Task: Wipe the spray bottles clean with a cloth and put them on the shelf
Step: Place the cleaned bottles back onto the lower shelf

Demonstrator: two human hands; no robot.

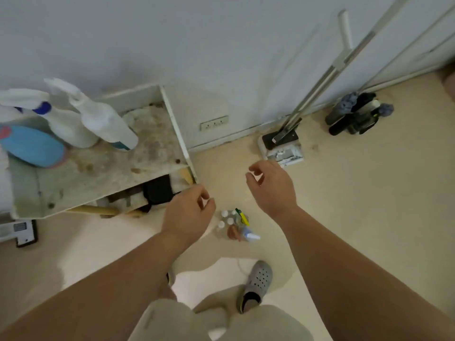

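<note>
White plastic spray bottle with blue collar (67, 127) and plain white spray bottle (107, 120) stand on stained white shelf (110, 168), far left. Left hand (189, 212) and right hand (273, 188) hover empty, fingers loosely curled, above small white-capped bottles (230, 221) on the floor.

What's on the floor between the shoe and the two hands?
In the head view, a cluster of small white-capped bottles lies on the floor between the shoe and the left hand and right hand.
</note>
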